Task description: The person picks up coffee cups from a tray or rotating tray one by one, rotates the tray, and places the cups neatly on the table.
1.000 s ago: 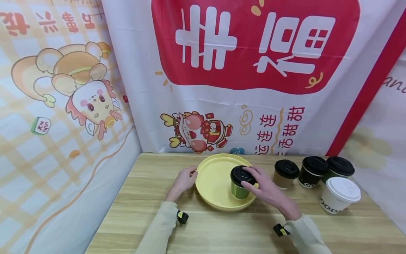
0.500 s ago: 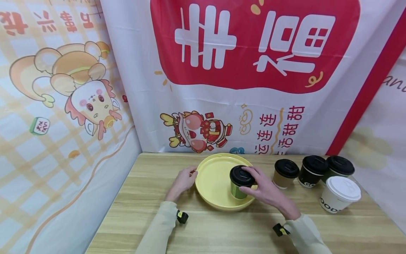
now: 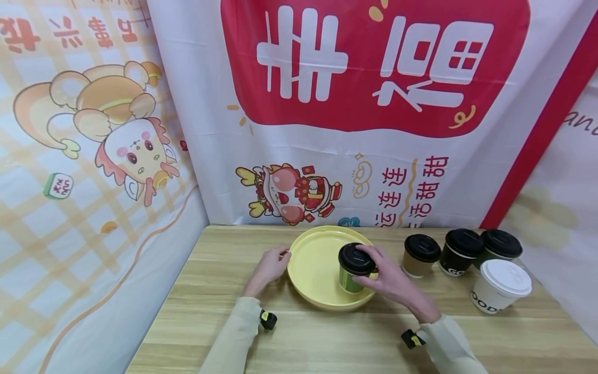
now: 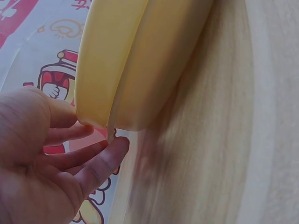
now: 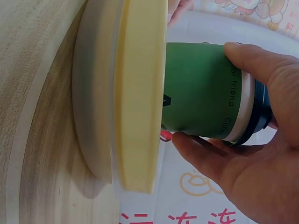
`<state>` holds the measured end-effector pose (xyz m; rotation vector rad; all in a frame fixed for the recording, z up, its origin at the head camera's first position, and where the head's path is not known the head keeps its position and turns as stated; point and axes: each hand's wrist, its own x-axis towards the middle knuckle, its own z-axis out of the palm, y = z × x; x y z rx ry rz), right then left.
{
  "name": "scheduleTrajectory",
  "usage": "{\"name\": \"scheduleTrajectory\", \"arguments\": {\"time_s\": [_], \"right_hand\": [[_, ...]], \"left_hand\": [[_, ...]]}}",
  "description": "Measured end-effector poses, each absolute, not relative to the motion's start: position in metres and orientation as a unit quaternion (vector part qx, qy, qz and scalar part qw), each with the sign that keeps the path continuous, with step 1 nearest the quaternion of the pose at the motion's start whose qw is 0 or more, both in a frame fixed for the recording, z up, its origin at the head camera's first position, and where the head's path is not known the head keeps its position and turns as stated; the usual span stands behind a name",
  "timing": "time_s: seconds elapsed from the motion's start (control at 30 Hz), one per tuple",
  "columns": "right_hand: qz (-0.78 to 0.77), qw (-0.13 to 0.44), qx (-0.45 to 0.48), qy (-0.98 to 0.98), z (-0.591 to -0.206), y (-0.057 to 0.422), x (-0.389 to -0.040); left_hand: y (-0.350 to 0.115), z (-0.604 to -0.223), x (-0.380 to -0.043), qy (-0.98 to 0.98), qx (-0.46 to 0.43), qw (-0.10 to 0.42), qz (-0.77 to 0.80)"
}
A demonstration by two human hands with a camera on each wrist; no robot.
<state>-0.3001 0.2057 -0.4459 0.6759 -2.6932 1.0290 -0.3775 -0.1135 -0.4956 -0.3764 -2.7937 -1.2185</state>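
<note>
A round yellow tray (image 3: pixel 310 259) with a raised rim is on the wooden table. On its right part is a green paper coffee cup (image 3: pixel 350 281) with a black lid. My right hand (image 3: pixel 394 278) grips this cup from the right, thumb on one side and fingers on the other, as the right wrist view shows close up. The cup's base is hidden behind the tray's rim there. At the tray's left edge, my left hand (image 3: pixel 272 267) holds the rim between thumb and fingers; in the left wrist view the fingertips (image 4: pixel 120 145) reach below the rim.
Right of the tray stand a brown cup (image 3: pixel 416 267) with a black lid, a black cup (image 3: pixel 453 264), a dark green cup (image 3: pixel 502 244) partly hidden, and a white lidded cup (image 3: pixel 495 296). A printed cloth (image 3: pixel 280 140) hangs behind the table (image 3: pixel 327 337).
The green cup has shifted very slightly left in my right hand, and the right thumb has moved a little along with it. My left hand stays at the tray's rim.
</note>
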Motion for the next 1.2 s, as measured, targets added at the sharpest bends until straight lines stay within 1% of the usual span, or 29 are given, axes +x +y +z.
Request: {"name": "scheduleTrajectory", "arguments": {"time_s": [0.37, 0.6, 0.83, 1.2], "right_hand": [[0.356, 0.095, 0.205, -0.907, -0.444, 0.21, -0.3], [0.349, 0.109, 0.198, -0.91, -0.434, 0.218, -0.299], [0.329, 0.135, 0.181, -0.917, -0.423, 0.236, -0.3], [0.351, 0.164, 0.169, -0.906, -0.412, 0.251, -0.301]], "left_hand": [[-0.114, -0.497, -0.377, -0.91, -0.124, 0.032, -0.396], [-0.114, -0.498, -0.38, -0.908, -0.119, 0.025, -0.402], [-0.115, -0.498, -0.378, -0.907, -0.125, 0.037, -0.4], [-0.114, -0.499, -0.378, -0.906, -0.119, 0.034, -0.405]]}}
